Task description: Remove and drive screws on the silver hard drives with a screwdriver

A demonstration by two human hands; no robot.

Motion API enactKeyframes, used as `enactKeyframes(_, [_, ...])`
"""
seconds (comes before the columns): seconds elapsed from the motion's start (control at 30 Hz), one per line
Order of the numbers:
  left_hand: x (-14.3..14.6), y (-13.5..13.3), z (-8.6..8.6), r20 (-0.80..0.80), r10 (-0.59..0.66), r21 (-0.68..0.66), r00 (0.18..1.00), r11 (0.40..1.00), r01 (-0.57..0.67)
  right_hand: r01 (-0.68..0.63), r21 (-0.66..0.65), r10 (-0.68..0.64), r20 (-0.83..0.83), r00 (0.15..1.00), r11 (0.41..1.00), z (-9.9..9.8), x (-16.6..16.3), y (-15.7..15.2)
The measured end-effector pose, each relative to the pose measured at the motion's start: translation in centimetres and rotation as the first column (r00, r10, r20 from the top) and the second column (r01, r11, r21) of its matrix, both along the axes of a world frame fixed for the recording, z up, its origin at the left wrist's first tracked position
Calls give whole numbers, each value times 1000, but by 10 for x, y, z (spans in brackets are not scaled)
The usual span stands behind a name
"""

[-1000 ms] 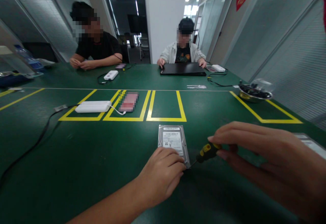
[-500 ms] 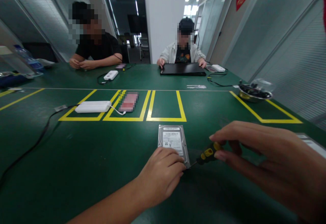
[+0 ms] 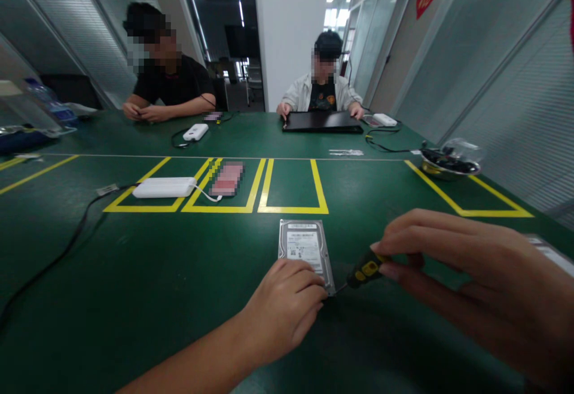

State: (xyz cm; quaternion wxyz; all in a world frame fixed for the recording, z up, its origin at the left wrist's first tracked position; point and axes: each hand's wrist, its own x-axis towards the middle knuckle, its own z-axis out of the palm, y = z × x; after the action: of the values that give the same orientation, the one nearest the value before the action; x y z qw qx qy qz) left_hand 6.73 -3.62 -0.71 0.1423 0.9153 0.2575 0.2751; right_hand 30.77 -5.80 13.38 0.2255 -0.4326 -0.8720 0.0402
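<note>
A silver hard drive [image 3: 305,243] with a white label lies on the green table in front of me. My left hand [image 3: 287,304] covers its near end, fingers closed over it and gripping it at the edge. A black-and-yellow screwdriver [image 3: 364,269] is pinched by its handle between the thumb and fingers of my right hand [image 3: 466,280]. Its thin shaft points left and down, and the tip meets the drive's near right corner. Whether the tip sits in a screw is too small to see.
Beyond the drive lie a white power bank [image 3: 165,188] and a blurred pink phone [image 3: 227,180] inside yellow tape marks. A metal bowl [image 3: 448,170] of dark parts stands at right. Another drive [image 3: 551,253] shows behind my right hand. Across the table, a person holds a black panel [image 3: 323,121].
The screwdriver's handle has turned slightly, and my right fingers have shifted a little on it. My left hand and the hard drive stay in place.
</note>
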Motion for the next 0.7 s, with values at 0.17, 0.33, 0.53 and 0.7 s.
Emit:
enactKeyframes(0.17, [0,0,1,17,3,13,1000,1000,-3,14,-4,-14,2,1000,1000,-1,1,-1])
enactKeyframes(0.33, [0,0,1,16,3,10,1000,1000,-3,22,25,-22,-25,999,999,-1,-1,0])
enactKeyframes(0.53, [0,-1,2,10,5,2,1000,1000,-5,24,-9,-25,-24,999,1000,1,-3,-3])
enactKeyframes(0.7, [0,-1,1,17,6,5,1000,1000,-6,58,-47,-59,-20,998,997,3,-4,-4])
